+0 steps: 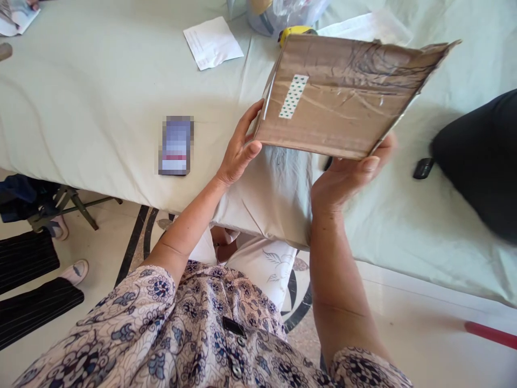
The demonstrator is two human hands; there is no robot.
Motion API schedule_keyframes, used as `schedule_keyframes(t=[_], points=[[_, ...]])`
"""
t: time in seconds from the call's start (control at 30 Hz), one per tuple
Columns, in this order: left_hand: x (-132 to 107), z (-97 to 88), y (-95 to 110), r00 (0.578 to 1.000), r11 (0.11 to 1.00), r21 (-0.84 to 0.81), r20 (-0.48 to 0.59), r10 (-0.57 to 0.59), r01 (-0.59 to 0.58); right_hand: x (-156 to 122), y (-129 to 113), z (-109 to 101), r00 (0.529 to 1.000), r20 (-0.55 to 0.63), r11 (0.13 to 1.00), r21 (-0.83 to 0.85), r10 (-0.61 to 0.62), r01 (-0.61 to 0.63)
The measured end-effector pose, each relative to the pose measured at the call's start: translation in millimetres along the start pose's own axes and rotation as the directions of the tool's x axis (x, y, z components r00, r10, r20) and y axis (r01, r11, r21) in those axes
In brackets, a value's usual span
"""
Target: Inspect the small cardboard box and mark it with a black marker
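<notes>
Holding one flat, roughly rectangular cardboard package (335, 102) in two bare hands, tilted, above the near part of the worktop (100, 81). Gripped at the lower left corner by the left hand (241, 145), with fingers against the left edge and thumb by the bottom corner. Supported at the lower right by the right hand (353, 172), with thumb near the lower edge and fingers closed on the package from behind; cannot tell how far curled, being mostly hidden there. Brown and creased over the face, with shiny, wrinkled tape toward the top and a ragged point at the upper right. Marked with one short white strip (293, 97), patterned in small green shapes.

Draped over the worktop, one pale, softly rumpled cloth. Lying to the left, one flat rectangular phone (176, 145), with pixelated screen. Farther back, one creased white paper (212, 43), faintly printed. Behind the package, partly covered, one rounded yellow-and-black object (297, 30), just beside one translucent plastic container (278, 19). At the right, one large, smooth black object (480, 167), near one small, glossy black item (423, 168).
</notes>
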State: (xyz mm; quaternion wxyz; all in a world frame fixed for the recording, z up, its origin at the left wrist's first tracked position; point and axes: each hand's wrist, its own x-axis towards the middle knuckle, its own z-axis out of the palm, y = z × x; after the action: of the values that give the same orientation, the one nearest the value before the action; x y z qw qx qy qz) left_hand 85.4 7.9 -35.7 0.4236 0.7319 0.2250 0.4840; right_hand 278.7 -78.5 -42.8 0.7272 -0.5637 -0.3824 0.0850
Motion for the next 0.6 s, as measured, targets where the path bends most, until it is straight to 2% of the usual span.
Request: schedule_keyframes(t=[0.07, 0.27, 0.37, 0.6], points=[[0.2, -0.1, -1.1, 1.0, 1.0, -0.009, 0.0, 0.005, -0.005, -1.4, 1.7, 1.7, 0.995, 0.001, 0.995, 0.0, -0.102, 0.102], [0.6, 2.3, -6.0, 0.999, 0.999, 0.036, -0.018, -0.028, 0.029, -3.3, 10.4, 0.2, 0.98, 0.098, 0.983, 0.08, -0.174, 0.167], [-0.9, 8.0, -8.7, 0.998, 0.996, 0.071, -0.048, -0.046, 0.05, -5.5, 10.9, -0.9, 0.974, 0.145, 0.985, 0.023, -0.173, 0.171], [-8.9, 26.2, -17.3, 0.996, 0.983, 0.175, -0.074, -0.049, 0.061, -15.5, 1.6, 2.7, 0.98, 0.12, 0.969, -0.171, -0.161, 0.18]])
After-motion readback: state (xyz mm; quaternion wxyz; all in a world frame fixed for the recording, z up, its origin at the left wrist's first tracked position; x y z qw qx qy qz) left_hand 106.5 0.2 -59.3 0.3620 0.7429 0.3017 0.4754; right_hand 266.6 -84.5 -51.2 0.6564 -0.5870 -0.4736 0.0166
